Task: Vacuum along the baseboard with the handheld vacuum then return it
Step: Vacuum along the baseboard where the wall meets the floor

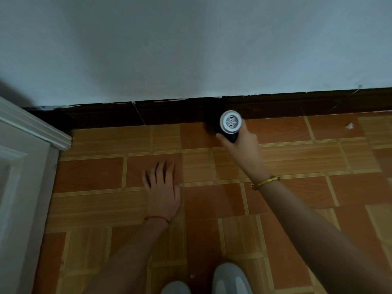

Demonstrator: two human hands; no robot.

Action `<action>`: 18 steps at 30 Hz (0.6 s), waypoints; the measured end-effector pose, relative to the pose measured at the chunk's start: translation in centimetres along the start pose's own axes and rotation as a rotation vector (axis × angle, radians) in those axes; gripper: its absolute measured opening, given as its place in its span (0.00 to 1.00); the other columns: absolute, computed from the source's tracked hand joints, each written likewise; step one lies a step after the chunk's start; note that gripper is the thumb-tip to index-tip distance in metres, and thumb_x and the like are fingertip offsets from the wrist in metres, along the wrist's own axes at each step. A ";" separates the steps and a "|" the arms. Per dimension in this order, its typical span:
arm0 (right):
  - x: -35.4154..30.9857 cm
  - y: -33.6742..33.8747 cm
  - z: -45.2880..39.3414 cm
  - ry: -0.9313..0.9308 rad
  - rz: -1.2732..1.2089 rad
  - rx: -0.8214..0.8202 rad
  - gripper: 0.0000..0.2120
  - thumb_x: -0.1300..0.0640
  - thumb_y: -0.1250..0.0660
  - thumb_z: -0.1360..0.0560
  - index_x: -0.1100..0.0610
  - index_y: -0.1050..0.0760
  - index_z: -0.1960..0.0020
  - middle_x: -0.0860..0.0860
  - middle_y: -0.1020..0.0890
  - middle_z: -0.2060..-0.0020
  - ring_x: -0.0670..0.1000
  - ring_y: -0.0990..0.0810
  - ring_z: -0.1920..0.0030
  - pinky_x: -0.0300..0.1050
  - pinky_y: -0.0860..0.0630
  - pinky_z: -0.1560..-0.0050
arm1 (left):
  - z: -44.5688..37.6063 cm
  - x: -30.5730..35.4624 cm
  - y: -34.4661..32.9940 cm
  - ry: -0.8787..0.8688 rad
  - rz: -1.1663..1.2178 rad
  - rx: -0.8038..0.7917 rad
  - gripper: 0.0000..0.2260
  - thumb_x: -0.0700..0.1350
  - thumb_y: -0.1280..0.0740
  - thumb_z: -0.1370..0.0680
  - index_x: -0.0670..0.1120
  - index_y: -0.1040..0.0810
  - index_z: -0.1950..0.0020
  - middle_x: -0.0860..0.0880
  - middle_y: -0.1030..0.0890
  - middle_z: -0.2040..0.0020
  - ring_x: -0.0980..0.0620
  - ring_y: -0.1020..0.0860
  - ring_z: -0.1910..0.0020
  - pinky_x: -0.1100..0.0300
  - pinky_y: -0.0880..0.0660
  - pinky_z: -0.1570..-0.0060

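Gripping the black cylindrical vacuum (230,128) with its round white grille, right hand (244,143) points it at the dark baseboard (169,114); left hand (162,187) flat, fingers spread, on glossy tiled floor (297,158).

The black handheld vacuum (229,129) is held against the dark baseboard (169,113), right of the white door frame (36,128).
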State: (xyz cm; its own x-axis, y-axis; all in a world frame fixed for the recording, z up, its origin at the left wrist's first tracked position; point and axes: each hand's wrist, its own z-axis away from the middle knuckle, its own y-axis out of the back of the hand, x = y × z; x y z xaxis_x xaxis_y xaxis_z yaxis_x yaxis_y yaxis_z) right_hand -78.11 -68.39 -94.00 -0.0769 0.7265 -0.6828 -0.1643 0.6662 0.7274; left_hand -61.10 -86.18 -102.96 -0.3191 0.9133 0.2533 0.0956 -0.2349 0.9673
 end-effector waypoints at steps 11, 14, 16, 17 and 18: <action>2.8 2.3 0.0 -0.095 -0.034 0.163 0.33 0.45 0.29 0.27 0.58 0.35 0.28 0.55 0.19 0.42 0.55 0.19 0.43 0.39 0.27 0.51 | 0.0 -0.1 0.0 -0.011 0.002 -0.006 0.25 0.48 0.46 0.23 0.44 0.31 0.26 0.42 0.30 0.29 0.40 0.34 0.28 0.32 0.43 0.28; 1.9 1.6 0.2 -0.074 -0.041 0.130 0.33 0.46 0.28 0.27 0.57 0.35 0.28 0.54 0.19 0.41 0.54 0.20 0.43 0.38 0.27 0.51 | 0.1 -0.2 0.0 -0.012 0.001 -0.008 0.26 0.48 0.46 0.23 0.44 0.31 0.26 0.42 0.30 0.28 0.40 0.34 0.28 0.32 0.43 0.28; 0.7 0.4 0.2 -0.044 -0.045 0.065 0.33 0.46 0.28 0.27 0.56 0.35 0.28 0.54 0.19 0.42 0.55 0.19 0.43 0.41 0.25 0.50 | 0.1 -0.1 0.1 -0.014 -0.008 -0.011 0.26 0.48 0.46 0.23 0.44 0.31 0.26 0.42 0.30 0.28 0.40 0.33 0.28 0.32 0.43 0.28; 0.1 -0.2 0.2 -0.028 -0.041 0.036 0.33 0.45 0.28 0.27 0.55 0.36 0.28 0.55 0.18 0.42 0.55 0.19 0.43 0.44 0.23 0.49 | 0.1 -0.1 0.1 -0.016 -0.012 -0.013 0.26 0.49 0.47 0.23 0.44 0.31 0.26 0.41 0.30 0.28 0.39 0.33 0.28 0.32 0.43 0.28; -0.2 -0.7 0.2 -0.014 -0.035 0.017 0.34 0.44 0.28 0.28 0.55 0.36 0.27 0.54 0.18 0.42 0.56 0.19 0.43 0.48 0.21 0.48 | 0.1 -0.1 0.1 -0.015 -0.011 -0.014 0.26 0.49 0.47 0.23 0.44 0.31 0.26 0.41 0.30 0.28 0.39 0.33 0.28 0.32 0.44 0.27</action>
State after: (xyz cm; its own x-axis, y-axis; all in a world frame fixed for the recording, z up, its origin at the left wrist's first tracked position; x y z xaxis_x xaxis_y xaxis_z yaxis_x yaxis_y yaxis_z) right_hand -77.82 -69.00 -94.32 -0.0574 0.7052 -0.7067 -0.1497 0.6937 0.7045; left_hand -61.00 -86.25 -102.87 -0.3054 0.9208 0.2424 0.0785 -0.2294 0.9702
